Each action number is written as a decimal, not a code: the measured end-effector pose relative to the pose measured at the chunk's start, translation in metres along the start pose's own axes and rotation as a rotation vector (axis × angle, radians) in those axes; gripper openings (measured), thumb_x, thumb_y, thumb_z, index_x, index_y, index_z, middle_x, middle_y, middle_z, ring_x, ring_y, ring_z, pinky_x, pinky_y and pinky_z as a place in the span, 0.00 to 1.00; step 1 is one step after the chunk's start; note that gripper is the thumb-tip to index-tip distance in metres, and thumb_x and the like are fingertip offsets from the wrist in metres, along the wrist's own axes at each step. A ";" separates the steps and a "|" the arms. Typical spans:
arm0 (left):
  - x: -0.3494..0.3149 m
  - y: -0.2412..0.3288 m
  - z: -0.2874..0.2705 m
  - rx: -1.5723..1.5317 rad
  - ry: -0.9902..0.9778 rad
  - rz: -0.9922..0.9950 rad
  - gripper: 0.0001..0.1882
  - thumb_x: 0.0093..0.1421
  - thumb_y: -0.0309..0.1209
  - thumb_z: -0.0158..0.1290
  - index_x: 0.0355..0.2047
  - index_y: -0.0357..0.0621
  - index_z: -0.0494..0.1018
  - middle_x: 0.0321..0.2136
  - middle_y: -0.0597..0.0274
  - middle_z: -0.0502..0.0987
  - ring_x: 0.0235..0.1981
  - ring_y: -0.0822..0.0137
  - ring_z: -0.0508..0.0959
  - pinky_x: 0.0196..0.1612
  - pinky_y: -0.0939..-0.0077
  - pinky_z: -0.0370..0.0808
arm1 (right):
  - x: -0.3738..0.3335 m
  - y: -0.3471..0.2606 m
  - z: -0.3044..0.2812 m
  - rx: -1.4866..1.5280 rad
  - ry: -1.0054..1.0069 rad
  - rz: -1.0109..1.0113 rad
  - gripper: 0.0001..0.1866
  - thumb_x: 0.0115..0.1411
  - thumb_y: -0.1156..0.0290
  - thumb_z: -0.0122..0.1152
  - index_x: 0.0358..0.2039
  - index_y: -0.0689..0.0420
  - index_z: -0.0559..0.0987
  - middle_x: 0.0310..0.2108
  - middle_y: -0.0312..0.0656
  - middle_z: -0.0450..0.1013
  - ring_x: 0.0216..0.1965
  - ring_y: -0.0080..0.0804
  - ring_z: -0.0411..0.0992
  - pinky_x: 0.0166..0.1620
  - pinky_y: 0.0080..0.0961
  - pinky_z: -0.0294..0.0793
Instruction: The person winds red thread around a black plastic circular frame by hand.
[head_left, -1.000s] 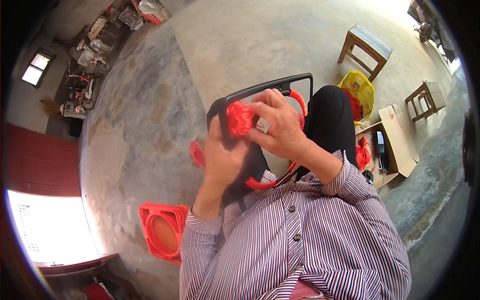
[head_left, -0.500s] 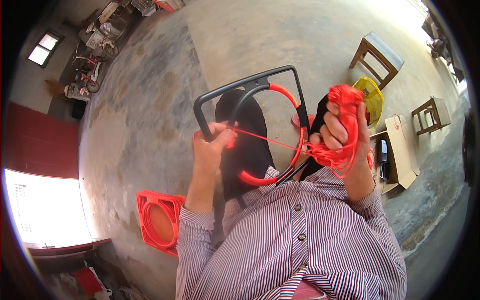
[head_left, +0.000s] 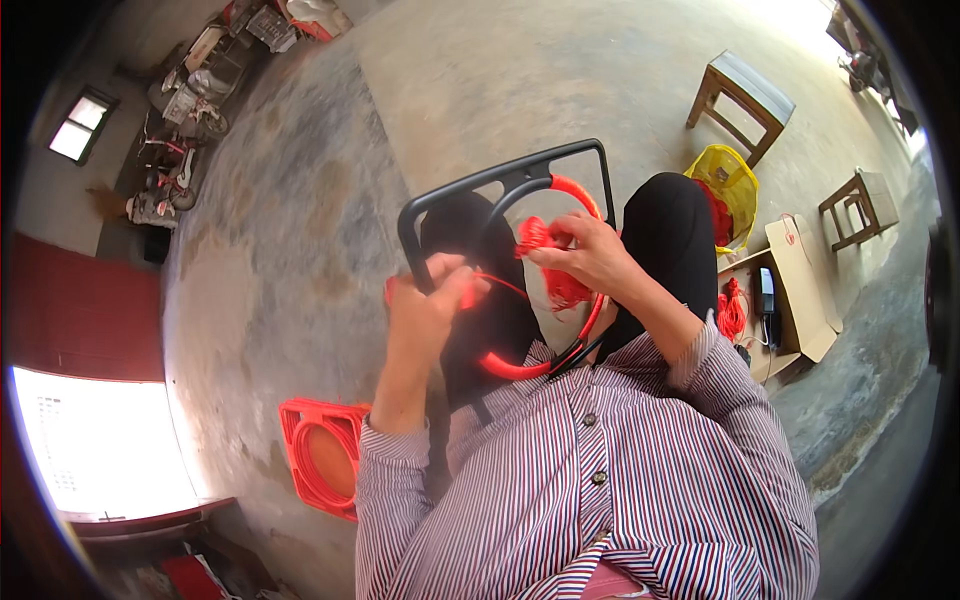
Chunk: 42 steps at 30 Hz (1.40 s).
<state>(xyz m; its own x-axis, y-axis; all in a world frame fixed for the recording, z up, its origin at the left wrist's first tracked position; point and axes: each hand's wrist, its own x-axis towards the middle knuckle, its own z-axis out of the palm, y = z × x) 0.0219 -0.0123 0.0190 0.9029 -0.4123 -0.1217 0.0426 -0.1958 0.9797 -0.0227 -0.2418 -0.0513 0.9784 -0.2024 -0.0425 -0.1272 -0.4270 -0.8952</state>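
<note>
– What is each hand doing?
– The left hand (head_left: 428, 305) is clenched on the black frame (head_left: 500, 185) at its 8 o'clock side, where the red-wrapped ring (head_left: 520, 368) sits inside it. The right hand (head_left: 590, 255) is closed on a bundle of red cord (head_left: 558, 285), pressed to the ring at about 2 o'clock.
– Where is the frame?
– Resting on the person's lap, above the striped shirt (head_left: 600, 490).
– Around them?
– A red square frame (head_left: 320, 455) lies on the concrete floor (head_left: 300, 250) at 8 o'clock; a yellow bag (head_left: 728, 180) and wooden stool (head_left: 742, 95) at 1 o'clock
</note>
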 end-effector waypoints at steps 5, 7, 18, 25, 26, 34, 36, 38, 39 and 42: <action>-0.003 0.014 0.015 0.237 -0.036 0.250 0.09 0.58 0.26 0.55 0.34 0.31 0.77 0.32 0.62 0.79 0.29 0.77 0.74 0.36 0.82 0.70 | 0.010 -0.038 0.013 0.953 -0.295 -0.044 0.18 0.56 0.68 0.63 0.44 0.65 0.78 0.38 0.43 0.77 0.41 0.28 0.73 0.48 0.26 0.71; -0.006 0.014 0.015 0.159 0.000 0.110 0.07 0.57 0.25 0.56 0.34 0.32 0.78 0.33 0.64 0.78 0.31 0.77 0.74 0.37 0.82 0.70 | 0.004 -0.036 0.003 1.061 -0.396 0.011 0.14 0.56 0.74 0.62 0.43 0.64 0.78 0.41 0.40 0.76 0.41 0.26 0.73 0.49 0.25 0.70; 0.002 0.008 0.034 -0.047 -0.012 0.283 0.28 0.51 0.15 0.50 0.55 0.38 0.65 0.38 0.63 0.76 0.39 0.71 0.76 0.43 0.77 0.74 | -0.011 -0.067 -0.002 -0.045 0.348 -0.682 0.18 0.48 0.67 0.68 0.39 0.60 0.78 0.39 0.43 0.71 0.43 0.37 0.70 0.45 0.31 0.71; 0.002 -0.027 -0.009 -0.093 0.132 0.139 0.26 0.52 0.20 0.55 0.54 0.36 0.67 0.27 0.65 0.77 0.31 0.74 0.76 0.35 0.81 0.72 | -0.047 -0.081 -0.047 1.471 -0.117 -0.177 0.23 0.68 0.58 0.49 0.56 0.60 0.67 0.42 0.45 0.72 0.45 0.34 0.71 0.50 0.32 0.70; 0.003 -0.026 -0.016 -0.042 0.096 0.085 0.12 0.58 0.27 0.54 0.40 0.32 0.71 0.29 0.56 0.78 0.27 0.72 0.76 0.34 0.79 0.73 | -0.042 -0.066 -0.043 1.611 -0.455 -0.486 0.28 0.68 0.53 0.46 0.58 0.63 0.62 0.38 0.46 0.72 0.38 0.33 0.74 0.44 0.31 0.73; 0.004 -0.010 -0.013 -0.114 -0.034 -0.043 0.13 0.60 0.33 0.53 0.37 0.32 0.72 0.24 0.53 0.78 0.21 0.69 0.76 0.30 0.77 0.73 | -0.076 -0.003 0.002 0.818 -0.324 0.001 0.20 0.65 0.62 0.54 0.50 0.62 0.67 0.27 0.37 0.70 0.26 0.22 0.71 0.30 0.23 0.72; 0.005 -0.016 -0.015 -0.176 -0.050 -0.071 0.12 0.60 0.33 0.53 0.36 0.33 0.73 0.24 0.53 0.78 0.21 0.69 0.76 0.30 0.76 0.74 | -0.051 0.018 0.007 0.504 -0.130 -0.046 0.19 0.63 0.61 0.57 0.46 0.63 0.70 0.26 0.36 0.69 0.27 0.18 0.70 0.30 0.21 0.71; 0.003 -0.013 -0.016 -0.154 -0.035 -0.081 0.12 0.60 0.32 0.53 0.37 0.33 0.73 0.24 0.53 0.78 0.21 0.69 0.77 0.30 0.76 0.74 | -0.028 0.006 0.001 0.415 -0.050 0.042 0.21 0.61 0.60 0.60 0.47 0.64 0.71 0.27 0.37 0.71 0.30 0.22 0.71 0.35 0.22 0.72; 0.004 -0.009 -0.014 -0.136 -0.030 -0.086 0.12 0.60 0.31 0.53 0.37 0.33 0.74 0.25 0.53 0.79 0.22 0.69 0.77 0.30 0.75 0.75 | -0.016 0.004 0.002 0.415 -0.042 0.041 0.21 0.61 0.60 0.60 0.47 0.64 0.71 0.27 0.37 0.71 0.30 0.22 0.71 0.35 0.22 0.72; 0.004 0.003 0.003 0.049 0.033 -0.007 0.11 0.60 0.29 0.54 0.37 0.32 0.75 0.26 0.56 0.79 0.23 0.72 0.76 0.31 0.78 0.73 | 0.010 -0.004 0.005 0.077 0.054 -0.090 0.23 0.60 0.62 0.61 0.51 0.64 0.72 0.31 0.42 0.74 0.33 0.25 0.73 0.37 0.26 0.73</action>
<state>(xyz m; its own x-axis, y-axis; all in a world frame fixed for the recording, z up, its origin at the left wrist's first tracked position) 0.0241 -0.0169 0.0215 0.9162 -0.3816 -0.1223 0.0285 -0.2424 0.9698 -0.0115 -0.2378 -0.0498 0.9748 -0.2143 0.0615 -0.0244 -0.3771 -0.9258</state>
